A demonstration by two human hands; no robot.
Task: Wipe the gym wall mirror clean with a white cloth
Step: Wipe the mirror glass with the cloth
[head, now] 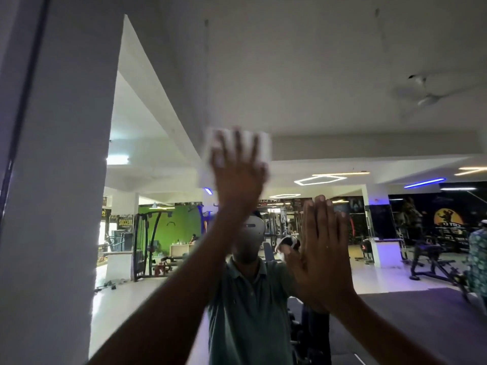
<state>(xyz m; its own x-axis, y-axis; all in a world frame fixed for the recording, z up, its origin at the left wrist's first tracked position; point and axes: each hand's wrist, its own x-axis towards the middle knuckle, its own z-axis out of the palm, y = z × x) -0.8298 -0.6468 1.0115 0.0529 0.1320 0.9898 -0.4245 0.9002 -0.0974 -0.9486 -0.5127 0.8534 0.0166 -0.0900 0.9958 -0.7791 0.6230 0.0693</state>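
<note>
Head view: reflecting gym in mirror (329,75), "SUCCESS" poster (126,222) at nine o'clock; left hand (238,177) pressing white cloth (263,146), spread fingers; right hand (320,248) flat, straight fingers.

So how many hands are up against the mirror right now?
2. The left hand presses the white cloth high on the mirror; the right hand lies flat, lower and to its right.

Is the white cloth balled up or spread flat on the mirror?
Spread flat: the white cloth shows past the left hand's splayed fingers.
</note>
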